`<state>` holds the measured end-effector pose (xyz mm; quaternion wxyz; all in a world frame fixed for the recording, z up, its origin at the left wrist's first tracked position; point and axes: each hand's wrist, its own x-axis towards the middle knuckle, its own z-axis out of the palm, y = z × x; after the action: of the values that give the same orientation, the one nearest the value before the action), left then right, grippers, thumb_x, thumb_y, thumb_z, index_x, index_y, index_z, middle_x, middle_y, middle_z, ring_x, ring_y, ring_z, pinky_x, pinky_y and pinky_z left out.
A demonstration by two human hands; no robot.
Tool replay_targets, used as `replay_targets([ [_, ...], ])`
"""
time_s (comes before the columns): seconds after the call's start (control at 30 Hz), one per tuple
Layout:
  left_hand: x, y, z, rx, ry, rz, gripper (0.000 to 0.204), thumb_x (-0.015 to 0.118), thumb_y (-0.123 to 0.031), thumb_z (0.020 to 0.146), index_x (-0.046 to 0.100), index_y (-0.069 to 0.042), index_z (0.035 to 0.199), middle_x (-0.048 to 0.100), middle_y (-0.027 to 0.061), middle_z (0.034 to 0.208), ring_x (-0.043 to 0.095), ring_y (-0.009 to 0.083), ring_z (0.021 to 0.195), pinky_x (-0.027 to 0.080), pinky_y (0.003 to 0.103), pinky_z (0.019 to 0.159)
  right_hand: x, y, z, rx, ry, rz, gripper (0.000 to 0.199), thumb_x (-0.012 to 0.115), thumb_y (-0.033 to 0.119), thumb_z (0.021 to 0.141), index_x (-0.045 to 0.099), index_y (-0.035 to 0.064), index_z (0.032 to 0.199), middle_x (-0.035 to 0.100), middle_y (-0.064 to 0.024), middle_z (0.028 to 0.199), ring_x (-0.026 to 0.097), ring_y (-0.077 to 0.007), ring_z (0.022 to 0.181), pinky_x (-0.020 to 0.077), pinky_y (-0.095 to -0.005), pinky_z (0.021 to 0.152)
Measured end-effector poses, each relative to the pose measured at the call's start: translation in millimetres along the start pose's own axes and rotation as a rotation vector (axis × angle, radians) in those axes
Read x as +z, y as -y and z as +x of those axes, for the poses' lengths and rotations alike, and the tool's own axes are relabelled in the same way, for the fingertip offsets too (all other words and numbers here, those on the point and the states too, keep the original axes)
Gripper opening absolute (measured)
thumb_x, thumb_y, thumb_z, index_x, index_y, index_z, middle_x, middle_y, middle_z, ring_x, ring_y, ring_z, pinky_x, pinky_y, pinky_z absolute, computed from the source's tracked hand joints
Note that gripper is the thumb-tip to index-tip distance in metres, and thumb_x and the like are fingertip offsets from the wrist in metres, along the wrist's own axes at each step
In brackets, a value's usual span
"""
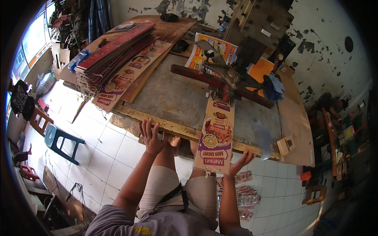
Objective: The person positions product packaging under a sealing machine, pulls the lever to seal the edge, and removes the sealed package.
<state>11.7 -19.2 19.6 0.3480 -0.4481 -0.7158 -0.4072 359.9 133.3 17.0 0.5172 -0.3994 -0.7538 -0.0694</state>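
Observation:
My left hand point(151, 137) rests with spread fingers at the worn front edge of the worktable point(165, 125), holding nothing. My right hand point(241, 162) lies against the same edge further right, fingers stretched out, close beside a long printed strip point(215, 135). The strip is tan with purple bands and food pictures. Its near end hangs past the table edge toward my lap, with a white string at its tip. At its far end it passes under the dark red metal bar point(197, 75) of a press-like machine point(226, 78). Whether my right thumb touches the strip is hard to see.
Left on the table lies a pile of red-edged strips point(118, 49) with loose strings, beside another printed strip point(130, 74). A small wooden block point(285, 145) sits at the right edge. A green stool point(61, 143) stands on the floor; shiny printed packs point(246, 198) lie right of my legs.

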Motion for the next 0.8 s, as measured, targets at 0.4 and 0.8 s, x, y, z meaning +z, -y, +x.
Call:
replay_targets([
  [0.4,-22,-7,10,-0.016,0.047,-0.055,0.063,0.074,-0.015,0.079,0.052,-0.008,0.138,0.043,0.0203,0.154,0.032,0.0472,0.148,0.022,0.065,0.122,-29,29,17,0.021,0.089,0.051,0.063,0.062,0.025,0.101,0.035,0.0008,0.153,0.029,-0.0256,0.161,0.016,-0.0544,0.153,0.0226,-0.0668,0.119],
  [0.8,-59,-19,22,-0.039,0.135,-0.136,0.069,0.069,-0.013,0.081,0.05,-0.012,0.148,0.041,0.014,0.16,0.031,0.0367,0.153,0.019,0.059,0.124,-82,50,38,0.008,0.284,0.081,0.068,0.068,0.018,0.095,0.038,0.0047,0.155,0.032,-0.0199,0.162,0.021,-0.0496,0.152,0.025,-0.0629,0.121],
])
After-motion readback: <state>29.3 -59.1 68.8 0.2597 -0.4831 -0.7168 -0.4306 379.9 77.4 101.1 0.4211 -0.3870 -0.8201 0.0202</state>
